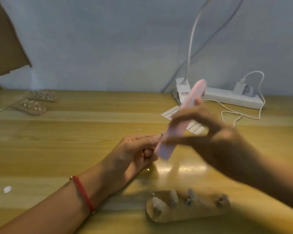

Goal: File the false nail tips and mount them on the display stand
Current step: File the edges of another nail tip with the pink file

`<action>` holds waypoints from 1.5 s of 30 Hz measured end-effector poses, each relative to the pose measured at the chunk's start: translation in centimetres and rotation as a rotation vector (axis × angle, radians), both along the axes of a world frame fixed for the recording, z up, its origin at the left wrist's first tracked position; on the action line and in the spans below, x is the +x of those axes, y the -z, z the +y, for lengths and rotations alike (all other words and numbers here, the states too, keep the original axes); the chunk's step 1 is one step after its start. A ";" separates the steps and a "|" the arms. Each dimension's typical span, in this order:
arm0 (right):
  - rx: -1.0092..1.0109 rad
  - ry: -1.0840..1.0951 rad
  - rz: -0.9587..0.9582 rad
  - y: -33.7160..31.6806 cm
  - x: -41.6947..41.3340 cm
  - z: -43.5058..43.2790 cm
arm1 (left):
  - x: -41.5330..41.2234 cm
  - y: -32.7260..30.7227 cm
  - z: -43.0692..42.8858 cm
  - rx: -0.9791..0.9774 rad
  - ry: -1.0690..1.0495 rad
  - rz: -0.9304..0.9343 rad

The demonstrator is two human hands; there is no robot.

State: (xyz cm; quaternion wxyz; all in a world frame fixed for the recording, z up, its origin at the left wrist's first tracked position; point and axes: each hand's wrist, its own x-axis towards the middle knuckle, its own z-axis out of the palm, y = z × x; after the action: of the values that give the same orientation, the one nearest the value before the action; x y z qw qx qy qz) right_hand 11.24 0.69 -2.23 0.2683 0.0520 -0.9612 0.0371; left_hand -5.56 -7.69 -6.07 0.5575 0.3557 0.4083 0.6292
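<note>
Item 1. Left hand (135, 150): low over the tabletop (74, 149) at mid-frame, red cord bracelet (83, 193) on the wrist. Grip: thumb and forefinger pressed together, pinching a small piece (162, 133) too small to identify; other fingers curled under

Item 2. Right hand (210, 132): raised above the tabletop, blurred. Grip: fingers and thumb closed round the middle of the nail file (184, 119)

Item 3. Nail file: pink, long, tilted with its upper end toward the wall; lower end just beside the left fingertips, at the pinched piece

Item 4. Display stand (201, 215): wooden, lying near the front edge, below both hands. Several nail tips (173, 196) stand mounted on it

Item 5. Sheet of adhesive tabs (169, 113): flat on the tabletop, partly behind the file

Item 6. Power strip (227, 97): white, along the wall at right, with a plug and white cable

Item 7. Two clear trays (39, 96): far left; contents unclear

Item 8. White scrap (7, 189): near left edge
</note>
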 end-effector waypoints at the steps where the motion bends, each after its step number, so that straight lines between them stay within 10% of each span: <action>1: 0.023 0.112 0.067 0.1 0.2 0.6 | 0.0 -0.1 0.0 0.001 0.009 0.009; 8: -0.056 0.411 0.324 -2.4 2.3 6.1 | -0.1 -0.1 -0.2 -0.010 0.045 0.010; 15: -0.022 0.027 0.183 0.9 1.6 1.7 | 0.2 -0.2 -0.5 0.023 0.068 0.036; 20: -0.131 0.291 0.284 -1.5 1.0 4.9 | 0.1 -0.1 -0.4 -0.035 -0.004 0.054; 25: -0.018 -0.022 0.141 0.9 0.5 1.9 | 0.2 -0.3 -0.5 0.035 0.065 0.031; 29: -0.119 0.267 0.256 -1.9 1.5 5.1 | 0.3 -0.3 -0.3 -0.025 0.005 0.032; 34: 0.076 -0.028 0.168 0.6 0.1 1.4 | 0.3 -0.5 -0.7 0.056 0.074 0.031; 38: -0.043 0.249 0.290 -1.7 0.5 4.5 | 0.2 -0.4 -0.4 -0.042 -0.017 0.006; 45: 0.215 0.081 0.157 -0.1 -0.5 2.8 | 0.0 -1.0 -0.8 -0.023 -0.001 -0.020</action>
State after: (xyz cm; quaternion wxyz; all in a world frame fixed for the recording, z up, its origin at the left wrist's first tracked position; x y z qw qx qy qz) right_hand 10.78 3.45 -2.10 0.3368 0.0441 -0.9370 -0.0811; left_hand -5.53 -8.44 -5.10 0.5653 0.3426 0.4100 0.6284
